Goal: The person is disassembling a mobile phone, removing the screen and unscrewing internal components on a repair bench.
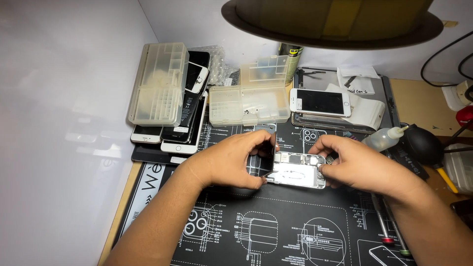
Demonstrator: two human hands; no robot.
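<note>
An opened phone body [297,170], silver with its inner boards and parts showing, sits just above the black printed work mat [276,231]. My left hand [231,160] grips its left end, with a dark panel [270,148] standing up between my fingers. My right hand [352,165] pinches the phone's right end with thumb and fingers.
Two clear plastic parts boxes [158,83] [249,104] stand at the back, beside a stack of phones [182,125]. A white phone [320,102] lies on a tablet. A squeeze bottle [383,138], a black air blower [422,144] and screwdrivers [382,221] are at the right. A white wall runs along the left.
</note>
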